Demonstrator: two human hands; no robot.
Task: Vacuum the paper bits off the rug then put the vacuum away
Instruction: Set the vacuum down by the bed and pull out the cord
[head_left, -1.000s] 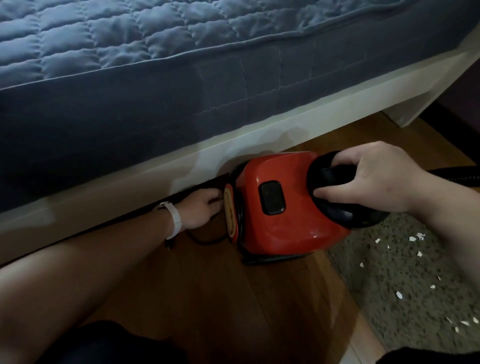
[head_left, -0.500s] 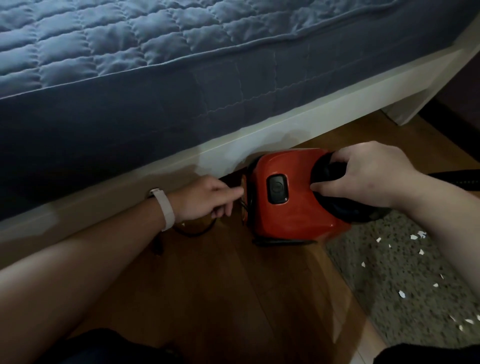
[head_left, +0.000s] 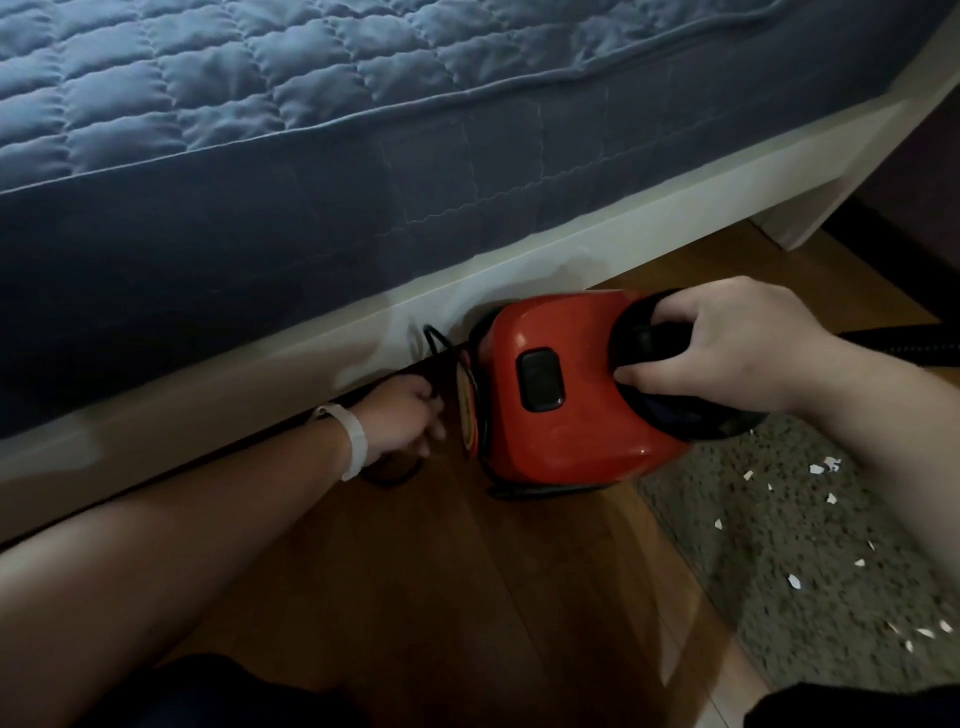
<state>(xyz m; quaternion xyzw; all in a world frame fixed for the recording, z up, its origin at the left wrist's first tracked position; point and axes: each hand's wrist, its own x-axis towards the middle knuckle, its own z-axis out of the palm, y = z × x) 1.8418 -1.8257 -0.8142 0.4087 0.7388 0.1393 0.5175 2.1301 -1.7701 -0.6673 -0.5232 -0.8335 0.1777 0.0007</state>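
Left hand has dropped from vacuum side to curl round cord — right hand clamped on handle — paper bits untouched, setup only.

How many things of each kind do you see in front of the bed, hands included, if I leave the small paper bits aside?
vacuum: 1
hose: 1
cord: 1
rug: 1
hands: 2, the left hand and the right hand
wristband: 1
Total: 7
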